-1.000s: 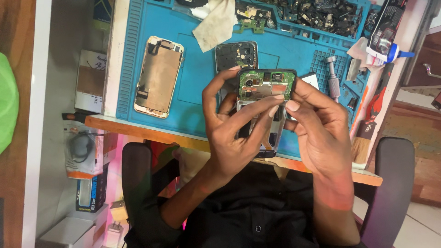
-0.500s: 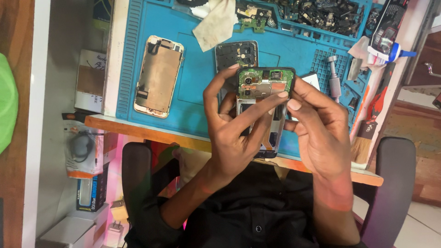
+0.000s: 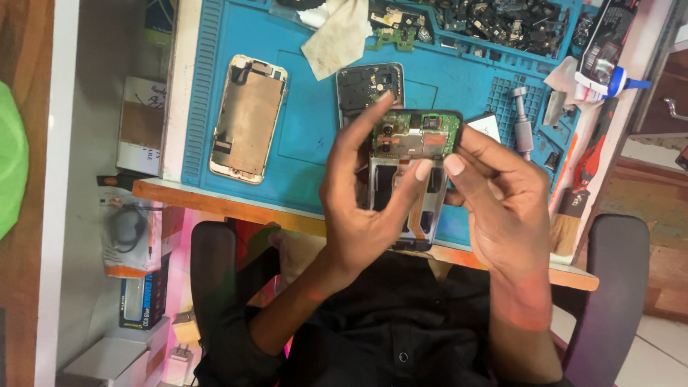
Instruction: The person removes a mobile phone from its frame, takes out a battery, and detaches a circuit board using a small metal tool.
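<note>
Opened phone (image 3: 410, 175) pinched btwn left hand (image 3: 365, 208) & right hand (image 3: 502, 208) grip, above blue mat (image 3: 308, 143).

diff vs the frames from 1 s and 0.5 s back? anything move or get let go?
Almost nothing. Both hands keep the opened phone up over the blue mat: left hand behind and beside it, right hand on its right edge. The fingertips meeting over its middle shifted only slightly. Nothing taken up or let go. The gold phone frame, dark phone back, cloth and metal tool lie where they were.
</note>
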